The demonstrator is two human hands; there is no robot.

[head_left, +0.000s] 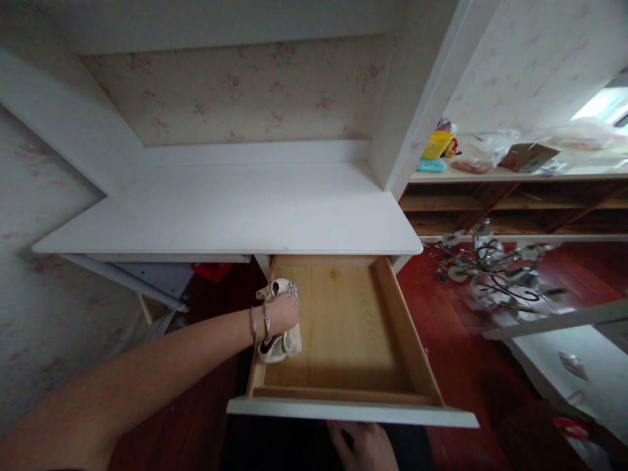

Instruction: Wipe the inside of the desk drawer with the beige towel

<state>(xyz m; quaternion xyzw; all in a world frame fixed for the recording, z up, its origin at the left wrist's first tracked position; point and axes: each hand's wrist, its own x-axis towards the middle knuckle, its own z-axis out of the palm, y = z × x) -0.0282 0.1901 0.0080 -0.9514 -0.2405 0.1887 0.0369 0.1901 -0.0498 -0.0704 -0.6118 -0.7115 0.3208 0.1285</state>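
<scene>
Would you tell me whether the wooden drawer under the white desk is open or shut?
Open. The drawer is pulled out from under the desk, its floor exposed; the left hand holds a cloth inside.

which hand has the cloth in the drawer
The left hand, gripping the cream cloth inside the drawer; the right hand sits below its front.
</scene>
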